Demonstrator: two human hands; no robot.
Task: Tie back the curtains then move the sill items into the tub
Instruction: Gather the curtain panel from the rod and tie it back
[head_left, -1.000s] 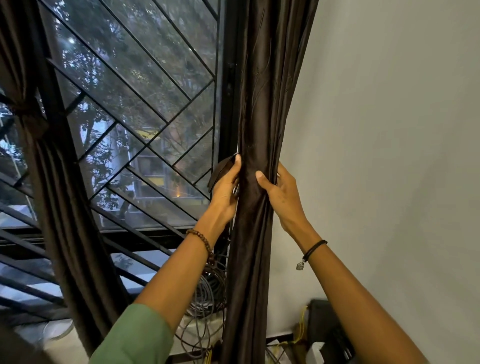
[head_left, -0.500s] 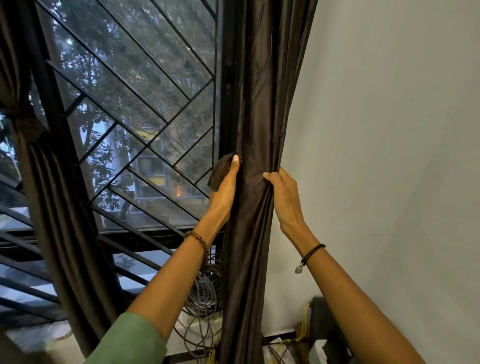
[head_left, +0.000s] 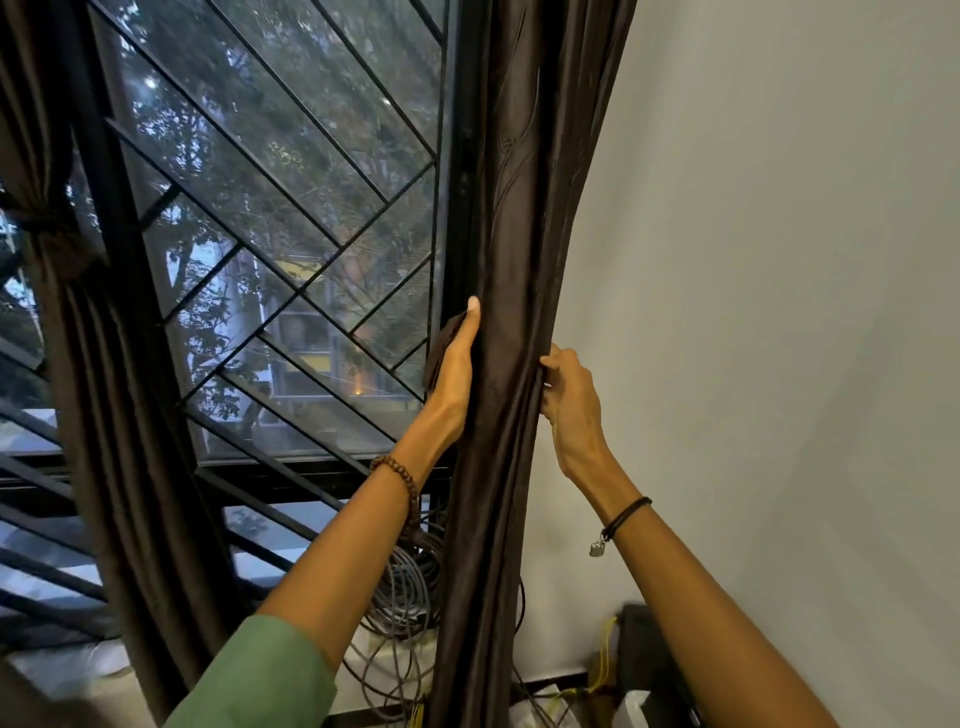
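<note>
Brown curtain (head_left: 498, 441) hangs upright between the hands, left hand (head_left: 457, 374) holding a dark strap (head_left: 440, 349) on its window side, right hand (head_left: 569, 400) gripping the wall-side folds.

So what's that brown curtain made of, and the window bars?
The curtain looks like satiny woven fabric: it has a soft sheen and falls in long folds. The window bars look like black-painted metal, thin, straight and stiff, though the picture can't prove it.

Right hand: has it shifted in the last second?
Yes, slightly. The right hand has drawn rightwards, away from the window frame; its thumb no longer lies across the front of the curtain.
</note>
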